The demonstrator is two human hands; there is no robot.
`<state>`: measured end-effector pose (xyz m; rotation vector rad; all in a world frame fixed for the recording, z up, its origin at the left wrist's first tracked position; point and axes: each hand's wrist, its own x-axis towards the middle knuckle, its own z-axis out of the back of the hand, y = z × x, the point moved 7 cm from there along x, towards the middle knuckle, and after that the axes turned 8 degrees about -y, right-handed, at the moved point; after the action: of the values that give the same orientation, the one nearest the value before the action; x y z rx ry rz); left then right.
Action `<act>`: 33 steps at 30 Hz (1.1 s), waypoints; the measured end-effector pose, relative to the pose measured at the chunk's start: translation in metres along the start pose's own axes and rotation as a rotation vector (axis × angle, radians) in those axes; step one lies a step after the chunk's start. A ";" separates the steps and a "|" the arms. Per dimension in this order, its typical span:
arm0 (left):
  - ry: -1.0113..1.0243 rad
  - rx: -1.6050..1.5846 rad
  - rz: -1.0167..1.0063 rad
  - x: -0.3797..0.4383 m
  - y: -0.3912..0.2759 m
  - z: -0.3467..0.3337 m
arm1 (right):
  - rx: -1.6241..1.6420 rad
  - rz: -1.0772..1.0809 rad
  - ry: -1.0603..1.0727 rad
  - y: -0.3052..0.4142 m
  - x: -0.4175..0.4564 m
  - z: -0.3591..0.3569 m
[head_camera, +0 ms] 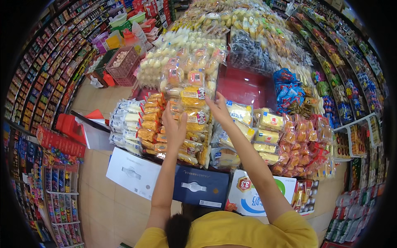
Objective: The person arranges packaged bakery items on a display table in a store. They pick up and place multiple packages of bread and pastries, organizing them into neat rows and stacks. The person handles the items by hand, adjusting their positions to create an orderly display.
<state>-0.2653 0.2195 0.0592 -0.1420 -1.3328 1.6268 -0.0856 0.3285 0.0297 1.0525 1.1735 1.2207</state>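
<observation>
Packaged baked goods cover a large display before me. My right hand [218, 107] is at the right edge of a clear bag of yellow waffle-like cakes [191, 96], its thumb by the bag's printed corner. A similar bag [196, 119] lies just below. My left hand [175, 125] is to the left, over small orange-labelled packs [161, 138], fingers up and thumb apart; whether it touches them I cannot tell. Red-edged packs of golden bread [151, 116] lie left of it. White and yellow bread bags [239, 113] sit right of my right wrist.
A bare dark red display surface [245, 83] lies beyond my right hand. Cartons, one white [133, 173] and one dark blue [201, 187], stand along the near edge. Egg crates [124, 63] are at the upper left. Stocked shelves curve along both sides.
</observation>
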 end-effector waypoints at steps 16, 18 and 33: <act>0.388 -0.499 0.523 0.057 0.000 -0.081 | 0.156 0.201 -0.340 -0.001 0.016 -0.019; 0.370 -0.590 0.499 0.072 -0.037 -0.103 | 0.194 0.234 -0.375 0.017 0.036 0.011; 1.034 -0.038 0.012 0.102 -0.038 -0.100 | -0.546 0.421 0.057 0.034 0.090 0.053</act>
<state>-0.2315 0.3581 0.0980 -0.8806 -0.5469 1.2207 -0.0389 0.4223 0.0625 0.8655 0.6047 1.7835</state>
